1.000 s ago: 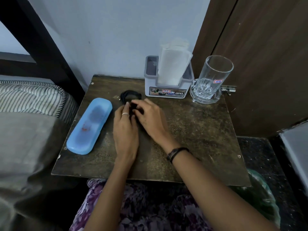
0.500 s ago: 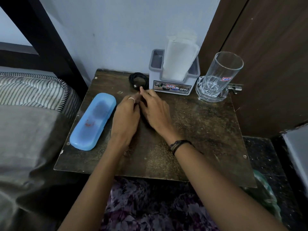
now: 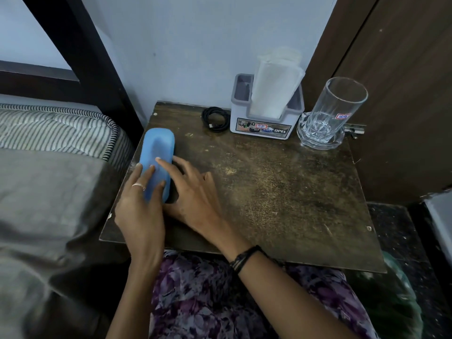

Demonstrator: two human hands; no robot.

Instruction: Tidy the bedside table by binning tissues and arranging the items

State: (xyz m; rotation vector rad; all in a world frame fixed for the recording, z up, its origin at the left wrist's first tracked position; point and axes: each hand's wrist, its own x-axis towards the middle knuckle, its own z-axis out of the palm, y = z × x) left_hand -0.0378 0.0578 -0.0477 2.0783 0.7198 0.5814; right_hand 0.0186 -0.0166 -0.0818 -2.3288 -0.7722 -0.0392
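Note:
A long blue case (image 3: 157, 155) lies along the left side of the dark wooden bedside table (image 3: 281, 192). My left hand (image 3: 139, 201) wraps its near end, fingers over the top. My right hand (image 3: 190, 192) touches the case's right side, fingers spread on the table. A coiled black cable (image 3: 215, 118) rests at the back, beside a white holder (image 3: 264, 126) with upright white tissues (image 3: 274, 89). An empty drinking glass (image 3: 335, 111) stands in a glass dish (image 3: 318, 140) at the back right.
A bed with a striped mattress edge (image 3: 61, 128) and grey cover presses against the table's left side. A dark wooden door (image 3: 403, 81) stands to the right. A green bin bag (image 3: 391, 302) sits on the floor at lower right.
Both hands left the black cable at the back next to the holder and moved left onto the blue case. The case now lies straighter along the table's left edge.

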